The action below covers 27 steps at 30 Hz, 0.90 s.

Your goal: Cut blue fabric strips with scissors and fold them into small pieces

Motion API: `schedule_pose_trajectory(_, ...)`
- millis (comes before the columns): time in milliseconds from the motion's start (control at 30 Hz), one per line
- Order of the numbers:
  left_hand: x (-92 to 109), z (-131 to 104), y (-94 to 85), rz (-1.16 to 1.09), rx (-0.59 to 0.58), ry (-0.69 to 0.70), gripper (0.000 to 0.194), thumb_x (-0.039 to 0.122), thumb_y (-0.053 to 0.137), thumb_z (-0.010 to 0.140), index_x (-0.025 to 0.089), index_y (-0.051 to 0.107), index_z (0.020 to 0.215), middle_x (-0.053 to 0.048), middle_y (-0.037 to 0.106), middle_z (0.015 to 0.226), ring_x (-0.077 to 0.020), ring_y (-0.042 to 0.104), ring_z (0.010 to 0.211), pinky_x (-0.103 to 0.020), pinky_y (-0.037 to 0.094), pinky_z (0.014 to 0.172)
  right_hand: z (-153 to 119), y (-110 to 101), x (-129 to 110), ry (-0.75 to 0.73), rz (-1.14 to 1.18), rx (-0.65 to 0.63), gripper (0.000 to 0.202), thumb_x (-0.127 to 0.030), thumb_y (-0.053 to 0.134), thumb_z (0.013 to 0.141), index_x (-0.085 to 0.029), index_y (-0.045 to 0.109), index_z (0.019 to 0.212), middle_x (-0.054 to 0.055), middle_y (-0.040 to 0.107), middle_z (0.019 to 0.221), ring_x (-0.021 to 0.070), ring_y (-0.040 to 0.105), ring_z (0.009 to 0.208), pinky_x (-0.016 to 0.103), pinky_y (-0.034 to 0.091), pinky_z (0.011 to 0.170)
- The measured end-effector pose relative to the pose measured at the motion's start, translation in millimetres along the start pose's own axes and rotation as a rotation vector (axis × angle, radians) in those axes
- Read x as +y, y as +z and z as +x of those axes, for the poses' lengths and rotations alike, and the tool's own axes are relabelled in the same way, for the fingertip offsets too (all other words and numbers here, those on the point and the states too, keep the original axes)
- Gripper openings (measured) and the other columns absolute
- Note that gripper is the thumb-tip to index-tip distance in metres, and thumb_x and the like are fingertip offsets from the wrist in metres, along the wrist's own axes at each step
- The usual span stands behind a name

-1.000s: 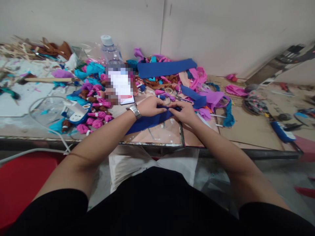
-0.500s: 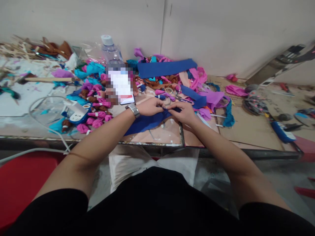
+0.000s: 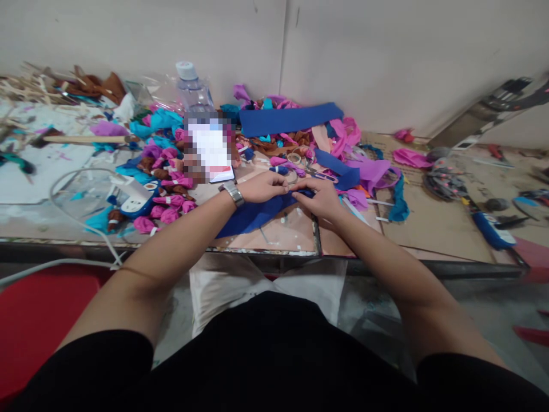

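Both hands meet over a dark blue fabric strip (image 3: 251, 217) that hangs down toward the table's front edge. My left hand (image 3: 268, 186), with a metal-band watch at the wrist, is closed on the strip with thumb and finger pinched. Close on its right, my right hand (image 3: 317, 197) pinches the same cloth, its fingertips almost touching the left ones. The bit of cloth between the fingertips is partly hidden. Just behind the hands lie a roll of tape (image 3: 291, 177) and small scissors with pink handles (image 3: 326, 176).
A lit phone (image 3: 218, 154) leans before a clear bottle (image 3: 195, 94). Pink and brown tied cloth bundles (image 3: 167, 214) crowd the left, beside a power strip (image 3: 139, 200) with a white cable. Another blue strip (image 3: 291, 118) lies behind. A hammer (image 3: 86, 138) rests far left.
My right hand's fingers have shifted slightly and the blue cloth by them has moved a little. The left hand stays nearly in place.
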<state>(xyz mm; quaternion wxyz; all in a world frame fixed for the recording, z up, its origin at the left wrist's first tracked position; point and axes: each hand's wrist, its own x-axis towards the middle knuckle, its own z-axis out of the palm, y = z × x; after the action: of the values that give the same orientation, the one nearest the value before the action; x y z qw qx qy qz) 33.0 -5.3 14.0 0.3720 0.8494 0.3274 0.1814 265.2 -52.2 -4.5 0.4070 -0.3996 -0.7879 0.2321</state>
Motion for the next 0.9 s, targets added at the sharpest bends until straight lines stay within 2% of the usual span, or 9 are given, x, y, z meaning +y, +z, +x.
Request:
schedule_pose_trajectory(100,1,-3,1.9,0.037,0.032,0.054,0.035,0.049,0.063,0.092,0.015,0.071,0.094,-0.002,0.067,0.084,-0.0151,0.056,0.076,-0.028,0.040,0.073,0,0,-2,0.024,-0.001,0.042,0.012,-0.027,0.076,0.087,-0.022,0.083,0.095,0.006,0.084,0.099,0.0253,0.078,0.095,0.039,0.058,0.093)
schedule_pose_trajectory(200,4,-5,4.7,0.125,0.123,0.137,0.035,0.046,0.068,0.091,0.016,0.074,0.108,-0.005,0.075,0.100,-0.0190,0.065,0.089,-0.030,0.045,0.080,1,0,-2,0.052,0.005,0.070,0.012,-0.028,0.075,0.087,-0.021,0.083,0.093,0.005,0.084,0.095,0.0248,0.077,0.091,0.038,0.058,0.089)
schedule_pose_trajectory(367,3,-5,6.0,0.241,0.202,0.132,0.035,0.045,0.060,0.098,0.018,0.081,0.101,-0.003,0.076,0.085,-0.0168,0.062,0.073,-0.031,0.041,0.071,3,-2,0,0.078,-0.003,0.059,0.014,-0.032,0.073,0.087,-0.020,0.081,0.091,0.004,0.082,0.090,0.0236,0.075,0.085,0.036,0.057,0.084)
schedule_pose_trajectory(467,0,-4,5.7,0.223,0.193,0.121,0.032,0.045,0.063,0.096,0.019,0.082,0.097,-0.002,0.074,0.077,-0.0152,0.058,0.066,-0.031,0.038,0.067,3,-2,1,0.079,-0.005,0.050,0.014,-0.031,0.073,0.087,-0.020,0.080,0.090,0.004,0.082,0.089,0.0230,0.074,0.084,0.035,0.056,0.082)
schedule_pose_trajectory(700,-3,-1,6.7,0.118,0.148,0.118,0.031,0.042,0.064,0.094,0.018,0.082,0.096,-0.001,0.072,0.075,-0.0139,0.055,0.066,-0.029,0.038,0.065,2,1,3,0.062,0.042,0.055,0.012,-0.027,0.073,0.085,-0.020,0.081,0.093,0.004,0.081,0.090,0.0223,0.075,0.087,0.035,0.056,0.084)
schedule_pose_trajectory(800,-6,0,5.7,0.068,0.123,0.102,0.031,0.041,0.064,0.093,0.019,0.084,0.103,-0.001,0.075,0.080,-0.0148,0.058,0.070,-0.029,0.041,0.067,3,1,4,0.056,0.061,0.061,0.011,-0.026,0.073,0.085,-0.021,0.081,0.091,0.004,0.081,0.090,0.0227,0.075,0.087,0.036,0.057,0.085)
schedule_pose_trajectory(900,-9,1,4.3,0.030,0.112,0.076,0.033,0.039,0.066,0.092,0.020,0.083,0.112,-0.003,0.081,0.093,-0.0175,0.066,0.079,-0.030,0.047,0.076,4,1,3,0.078,0.065,0.063,0.012,-0.029,0.073,0.084,-0.021,0.081,0.089,0.004,0.082,0.089,0.0232,0.075,0.086,0.037,0.057,0.084)
